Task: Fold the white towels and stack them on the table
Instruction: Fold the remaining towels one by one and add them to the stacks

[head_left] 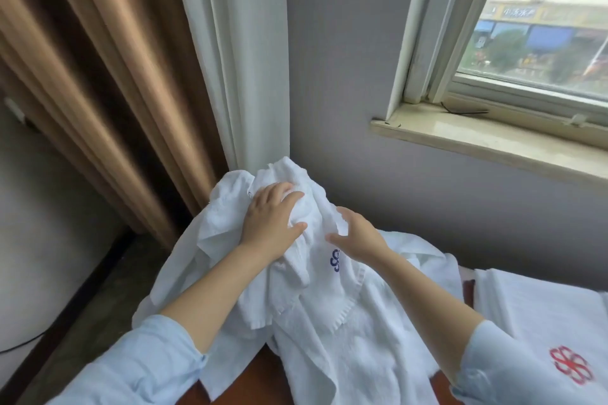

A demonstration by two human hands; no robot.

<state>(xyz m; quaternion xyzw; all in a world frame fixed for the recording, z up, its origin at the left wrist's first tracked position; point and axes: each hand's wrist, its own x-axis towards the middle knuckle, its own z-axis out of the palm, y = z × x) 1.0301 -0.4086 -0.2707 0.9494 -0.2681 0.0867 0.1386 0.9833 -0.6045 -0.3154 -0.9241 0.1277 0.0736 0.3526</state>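
Head view, single camera. Crumpled white terry towel [316,316] with a blue stitched mark lies heaped on the reddish-brown wooden bench [260,378], its left part hanging over the bench edge and its top bunched up against the grey wall [345,76].

Left hand [273,220] sits on that raised bunch, fingers bent into the cloth, thumb out to the side, gripping it. Right hand [358,237] is just beside it, cupped, with a fold of the same towel caught between thumb and fingers. Both forearms are bare below rolled light-blue sleeves [148,365].

At the right edge I note a folded white towel with a red emblem [543,322] lying flat on the bench, near the heap.

Behind: brown pleated curtain [98,92], white sheer curtain [243,59], white-framed window [427,26] above a pale stone sill [477,138].
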